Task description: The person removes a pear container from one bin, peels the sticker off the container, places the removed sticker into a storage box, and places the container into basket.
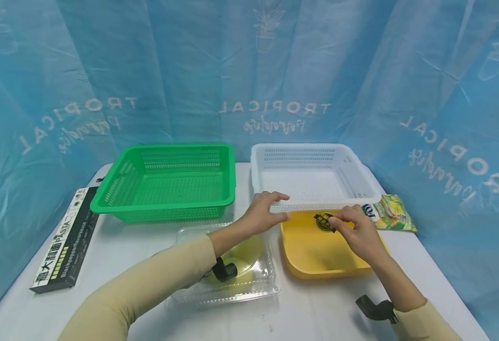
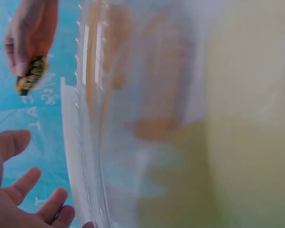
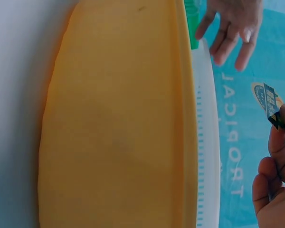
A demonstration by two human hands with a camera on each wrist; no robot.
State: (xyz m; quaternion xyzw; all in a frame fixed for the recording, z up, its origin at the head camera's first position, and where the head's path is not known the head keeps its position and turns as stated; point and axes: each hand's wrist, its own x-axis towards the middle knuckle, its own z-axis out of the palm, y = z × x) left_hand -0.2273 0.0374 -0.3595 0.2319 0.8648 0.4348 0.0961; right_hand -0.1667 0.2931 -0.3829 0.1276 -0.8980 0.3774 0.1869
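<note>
My right hand [image 1: 360, 237] pinches a small black-and-yellow label [image 1: 325, 222] between thumb and fingertips, above a yellow plastic basin [image 1: 313, 273]. In the right wrist view the label [image 3: 270, 102] shows a round emblem crossed by a dark banner. Nothing is held in my left hand [image 1: 265, 212], its fingers apart beside the basin's far left corner. Under the left forearm lies a clear plastic clamshell box [image 1: 249, 297] with something round and yellowish inside; the sleeve covers part of it.
Behind stand a green basket [image 1: 164, 208] and a white basket [image 1: 313, 201]. A black pasta box [image 1: 68, 258] lies along the left table edge. A colourful FOX'S packet [image 1: 396, 215] lies at the right, partly behind my right hand. Blue curtains [image 1: 198, 71] surround the table.
</note>
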